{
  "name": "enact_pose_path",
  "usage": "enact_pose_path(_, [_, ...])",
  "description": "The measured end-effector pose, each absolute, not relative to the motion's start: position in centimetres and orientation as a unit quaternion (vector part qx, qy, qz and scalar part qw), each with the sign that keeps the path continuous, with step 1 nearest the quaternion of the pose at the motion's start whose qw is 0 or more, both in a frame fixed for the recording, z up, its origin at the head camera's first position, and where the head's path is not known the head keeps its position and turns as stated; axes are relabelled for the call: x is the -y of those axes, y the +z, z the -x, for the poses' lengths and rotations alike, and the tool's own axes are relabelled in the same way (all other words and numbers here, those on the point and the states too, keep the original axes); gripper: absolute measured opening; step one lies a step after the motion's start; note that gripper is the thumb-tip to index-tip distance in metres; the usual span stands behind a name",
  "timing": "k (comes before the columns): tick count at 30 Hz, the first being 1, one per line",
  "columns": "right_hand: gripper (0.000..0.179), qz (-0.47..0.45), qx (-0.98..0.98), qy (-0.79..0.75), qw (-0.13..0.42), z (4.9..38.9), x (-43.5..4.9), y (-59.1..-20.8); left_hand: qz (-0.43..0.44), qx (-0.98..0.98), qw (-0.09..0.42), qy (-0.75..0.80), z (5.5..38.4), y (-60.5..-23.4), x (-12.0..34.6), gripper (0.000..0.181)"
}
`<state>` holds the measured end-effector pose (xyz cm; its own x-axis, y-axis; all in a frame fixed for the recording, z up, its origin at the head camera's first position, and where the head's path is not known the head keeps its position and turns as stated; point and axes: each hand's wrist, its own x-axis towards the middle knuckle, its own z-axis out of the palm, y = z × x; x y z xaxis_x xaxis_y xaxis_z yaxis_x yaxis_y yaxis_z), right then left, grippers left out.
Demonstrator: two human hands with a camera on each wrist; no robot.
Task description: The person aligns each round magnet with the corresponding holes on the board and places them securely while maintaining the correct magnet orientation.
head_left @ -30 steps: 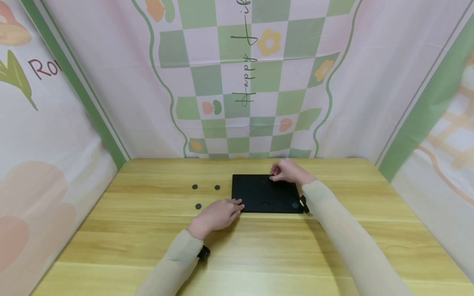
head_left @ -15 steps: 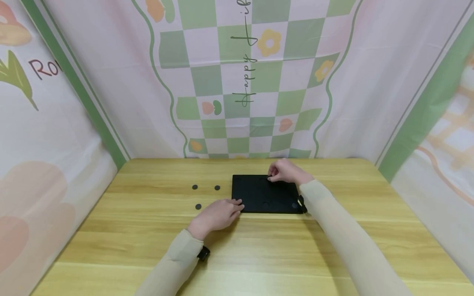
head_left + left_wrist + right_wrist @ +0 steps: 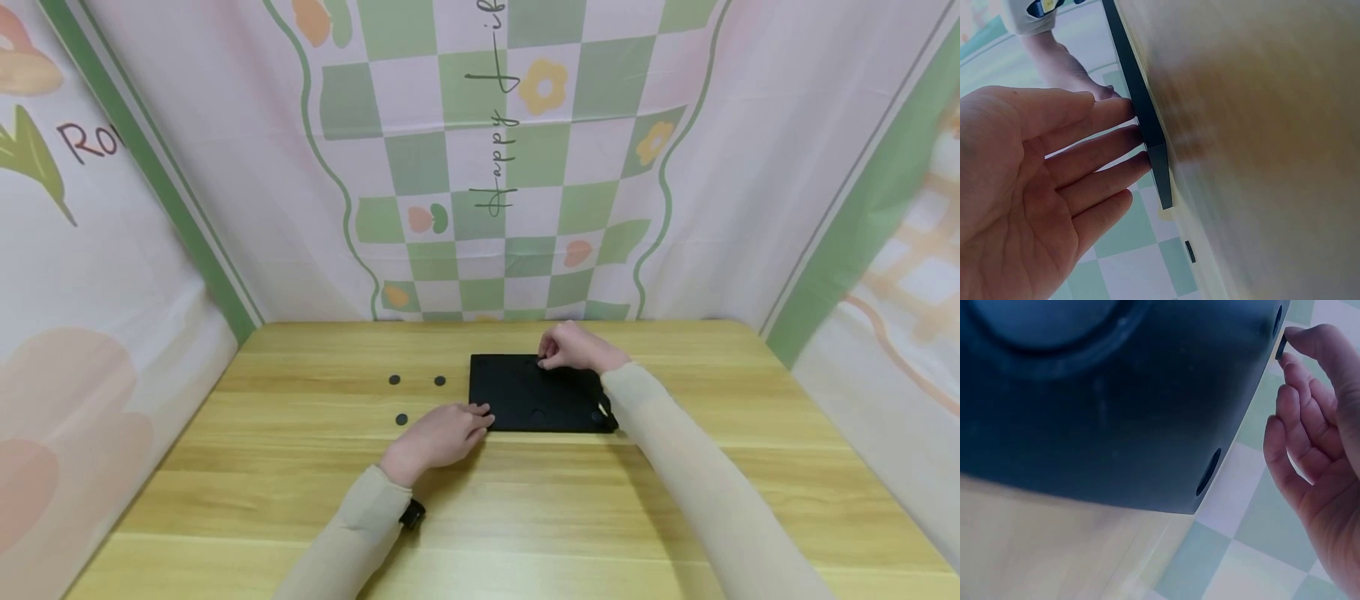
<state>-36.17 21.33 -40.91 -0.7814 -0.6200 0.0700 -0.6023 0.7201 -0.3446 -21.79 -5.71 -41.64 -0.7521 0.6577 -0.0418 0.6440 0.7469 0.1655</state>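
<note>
A thin black board [image 3: 510, 392] with shallow round recesses lies on the table. My left hand [image 3: 438, 435] rests its nearly straight fingertips on the board's near left corner. Over the far side of the board, my right hand [image 3: 576, 346] pinches a small dark disc [image 3: 1281, 347] between thumb and index finger, close to a far recess. An unfilled recess [image 3: 1209, 472] shows at the board's corner in the right wrist view. Another disc [image 3: 1047, 319] sits in a recess nearest that camera. Left of the board lie three loose discs [image 3: 440, 381], apart from each other.
The wooden table [image 3: 480, 517] runs up to a patterned cloth [image 3: 480, 267] at the back, with more cloth on both sides. A black wrist strap [image 3: 412, 514] sits on the left sleeve, and the right strap [image 3: 609, 412] overlaps the board's near right corner.
My right hand has shifted slightly left along the board's far side, with the disc in its pinch. The left hand and the three loose discs have stayed in place.
</note>
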Motion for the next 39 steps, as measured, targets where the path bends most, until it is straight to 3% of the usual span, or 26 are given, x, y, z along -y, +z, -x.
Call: enact_pose_path(39, [0.011, 0.346, -0.921, -0.174, 0.044, 36.54, -20.31, -41.37, -0.350, -0.933, 0.046, 0.074, 21.61, -41.37, 5.75, 0.036])
